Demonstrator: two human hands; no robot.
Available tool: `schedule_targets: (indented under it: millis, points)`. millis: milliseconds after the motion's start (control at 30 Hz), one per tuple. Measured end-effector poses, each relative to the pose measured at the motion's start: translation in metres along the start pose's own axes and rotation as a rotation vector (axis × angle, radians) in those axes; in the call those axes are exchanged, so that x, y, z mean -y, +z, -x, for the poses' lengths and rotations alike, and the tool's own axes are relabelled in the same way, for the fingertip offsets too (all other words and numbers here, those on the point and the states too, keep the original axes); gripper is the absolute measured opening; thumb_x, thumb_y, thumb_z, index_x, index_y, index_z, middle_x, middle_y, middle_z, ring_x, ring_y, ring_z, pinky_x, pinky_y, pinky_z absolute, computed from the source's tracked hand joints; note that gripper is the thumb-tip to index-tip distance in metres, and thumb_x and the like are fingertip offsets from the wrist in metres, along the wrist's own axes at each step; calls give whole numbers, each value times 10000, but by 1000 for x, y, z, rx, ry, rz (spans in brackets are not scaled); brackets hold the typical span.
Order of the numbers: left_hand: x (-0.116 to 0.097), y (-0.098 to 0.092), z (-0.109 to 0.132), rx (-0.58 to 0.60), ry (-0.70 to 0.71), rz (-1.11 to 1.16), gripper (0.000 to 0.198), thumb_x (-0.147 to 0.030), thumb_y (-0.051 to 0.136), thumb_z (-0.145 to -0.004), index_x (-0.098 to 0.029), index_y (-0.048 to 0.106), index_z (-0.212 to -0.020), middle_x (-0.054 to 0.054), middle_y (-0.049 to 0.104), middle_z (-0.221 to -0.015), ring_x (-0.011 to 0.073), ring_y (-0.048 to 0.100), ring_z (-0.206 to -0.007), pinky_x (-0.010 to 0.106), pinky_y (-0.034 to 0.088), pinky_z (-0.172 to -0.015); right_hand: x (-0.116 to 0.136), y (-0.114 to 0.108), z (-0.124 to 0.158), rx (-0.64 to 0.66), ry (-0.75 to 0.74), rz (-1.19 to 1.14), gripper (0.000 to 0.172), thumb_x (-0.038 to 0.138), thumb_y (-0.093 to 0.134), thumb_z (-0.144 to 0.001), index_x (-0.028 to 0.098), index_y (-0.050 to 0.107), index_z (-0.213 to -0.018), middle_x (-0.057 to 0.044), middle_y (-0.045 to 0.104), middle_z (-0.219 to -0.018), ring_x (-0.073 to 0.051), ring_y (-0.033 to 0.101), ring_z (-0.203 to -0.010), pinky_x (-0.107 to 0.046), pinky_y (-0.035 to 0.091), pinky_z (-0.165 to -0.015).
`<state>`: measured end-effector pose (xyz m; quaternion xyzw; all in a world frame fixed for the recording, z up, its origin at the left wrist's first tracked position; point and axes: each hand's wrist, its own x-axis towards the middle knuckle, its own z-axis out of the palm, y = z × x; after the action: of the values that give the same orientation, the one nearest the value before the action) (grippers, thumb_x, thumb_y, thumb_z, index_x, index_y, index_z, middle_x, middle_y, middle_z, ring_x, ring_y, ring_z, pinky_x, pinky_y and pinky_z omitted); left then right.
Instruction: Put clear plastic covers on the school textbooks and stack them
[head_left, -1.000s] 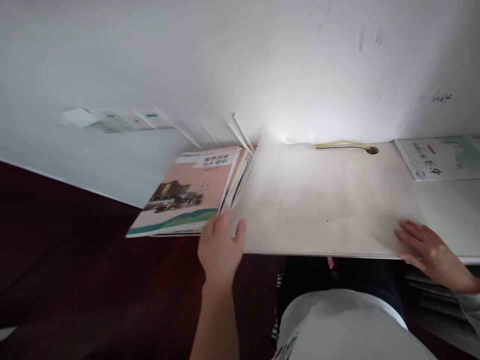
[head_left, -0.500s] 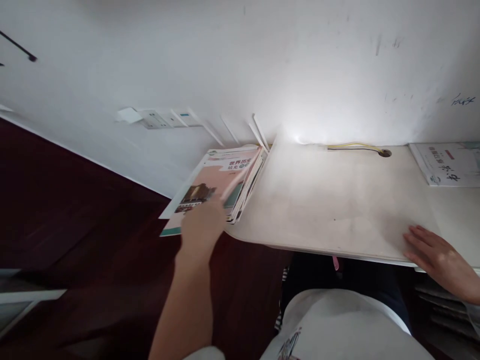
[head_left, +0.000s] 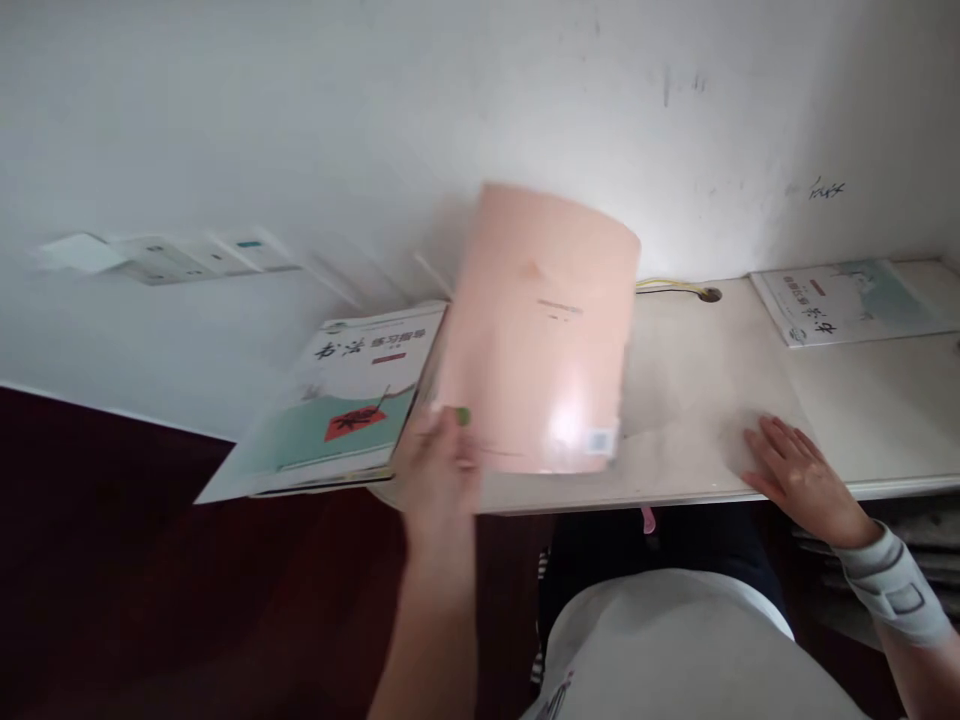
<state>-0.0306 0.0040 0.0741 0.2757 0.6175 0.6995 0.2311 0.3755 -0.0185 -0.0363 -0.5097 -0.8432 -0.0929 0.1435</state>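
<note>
Holding a pink book (head_left: 547, 330), the left hand (head_left: 439, 462) was clasped about its lower left corner, though blur hid just how the grip was made. The book stood tilted above the left part of the counter (head_left: 690, 410), its plainer cover toward the person, its long axis running from the counter's front edge toward the wall (head_left: 300, 130) behind, the top leaning slightly right. Whether its bottom edge touched the counter I could not tell. From the left hand the book lay onward and to the right, between both hands; the left was much the nearer, and the right hand (head_left: 799, 475) was well apart from it. The left forearm (head_left: 431, 620) reached up past the counter's front edge, pointing nearly straight at the wall. The right hand rested flat near that same edge, palm down, gripping nothing, with a grey wristband (head_left: 896, 585) behind it. By the counter's left end lay a stack of books (head_left: 360, 390), topped by a green-and-white cover; a white book (head_left: 847, 300) lay flat at the counter's back right.
</note>
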Motion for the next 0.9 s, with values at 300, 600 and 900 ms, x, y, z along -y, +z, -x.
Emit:
schedule_targets:
  millis: [300, 600, 900]
  points:
    - [87, 0, 25, 286, -26, -398, 353, -443, 484, -816, -174, 600, -1012, 65, 656, -883, 182, 624, -850, 302, 475, -790, 2, -8, -3, 52, -2, 17, 482, 434, 466, -889, 157, 496, -1283, -179, 450, -1380, -301, 386, -1301, -474, 372, -1024]
    - [86, -12, 20, 371, 460, -1154, 470, -358, 406, -875, -57, 536, -1211, 244, 547, -1214, 348, 494, -1154, 523, 395, -952, 33, -12, -18, 25, -26, -36, 486, 391, 447, -902, 148, 452, -1323, -190, 443, -1388, -293, 369, -1317, -491, 337, -1045]
    - [102, -26, 21, 377, 513, -1053, 477, -406, 394, -894, -105, 559, -1225, 193, 516, -1292, 314, 487, -1165, 509, 393, -979, 100, 9, -71, 6, -147, -197, 600, 473, 511, -858, 72, 479, -1302, -166, 526, -1323, -292, 428, -1270, -467, 356, -1041]
